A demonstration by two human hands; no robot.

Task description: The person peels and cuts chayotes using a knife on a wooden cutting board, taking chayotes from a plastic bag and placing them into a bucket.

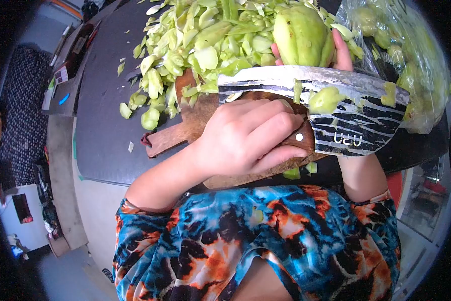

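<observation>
My left hand [250,131] is closed round the brown wooden handle of a broad cleaver [361,118]. Its dark, white-striped blade lies across the view, pointing right, with bits of green flesh stuck to it. Behind the blade, my right hand [342,51] cups a pale green chayote [301,36]; the cleaver hides much of that hand. The blade's upper edge overlaps the bottom of the chayote in view; whether they touch I cannot tell. Below both hands lies a wooden cutting board [167,139], partly covered. A big heap of chayote slices [205,37] spreads beyond it.
A clear plastic bag [418,75] with more green chayotes stands at the right of the dark table [105,115]. Loose slices [150,119] lie left of the heap, and small scraps [291,173] sit near the front edge. Shelves and floor show at far left.
</observation>
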